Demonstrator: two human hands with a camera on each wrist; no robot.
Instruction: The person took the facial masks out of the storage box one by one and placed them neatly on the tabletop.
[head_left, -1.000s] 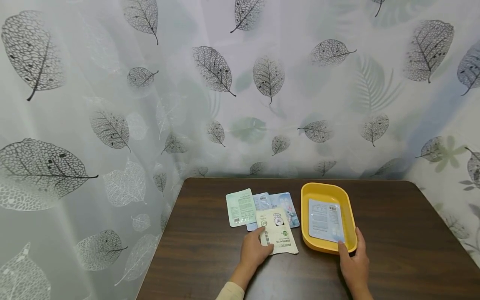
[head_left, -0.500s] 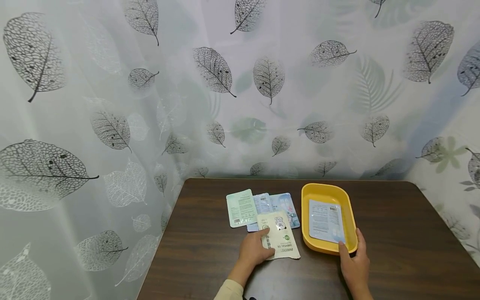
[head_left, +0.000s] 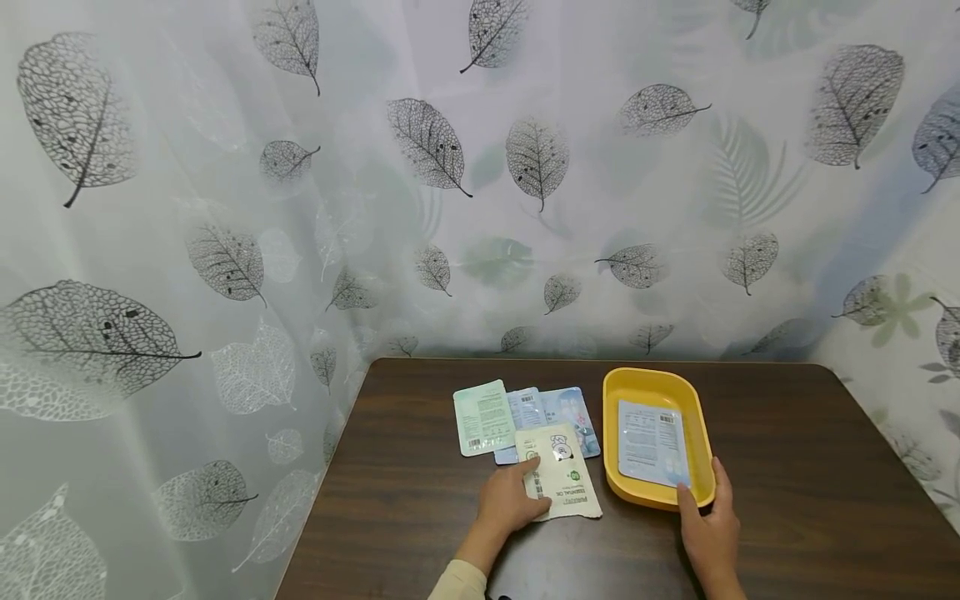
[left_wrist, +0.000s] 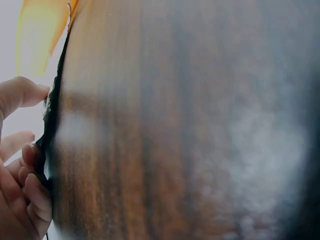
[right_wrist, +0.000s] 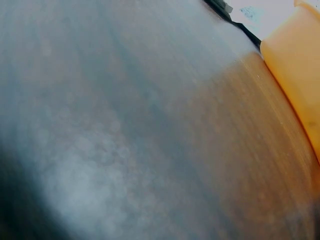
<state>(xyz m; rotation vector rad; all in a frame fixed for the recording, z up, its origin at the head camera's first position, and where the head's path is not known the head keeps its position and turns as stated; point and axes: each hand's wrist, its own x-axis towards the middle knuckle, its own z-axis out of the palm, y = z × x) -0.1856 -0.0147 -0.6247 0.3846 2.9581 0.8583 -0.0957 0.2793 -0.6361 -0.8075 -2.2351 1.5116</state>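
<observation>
In the head view, my left hand (head_left: 507, 502) holds the left edge of a cream packet (head_left: 564, 482) printed with a panda face and "ESSENTIAL OIL". Its thumb and curled fingers (left_wrist: 37, 195) show at that packet's edge in the left wrist view. My right hand (head_left: 709, 527) grips the near right corner of a yellow plastic tray (head_left: 617, 385), thumb over the rim and fingers outside. Flat inside the tray lies a light blue packet (head_left: 651, 442). Only the tray's yellow side (right_wrist: 295, 55) appears in the right wrist view; the right hand is out of that frame.
Behind the cream packet, a pale green packet (head_left: 483, 418) and blue packets (head_left: 567, 406) overlap on the dark wooden table (head_left: 405, 467). A leaf-patterned curtain (head_left: 480, 208) hangs along the table's back and left side.
Over the last second the cream packet shifts slightly toward the person, with my left hand on it. My right hand and the tray stay in place.
</observation>
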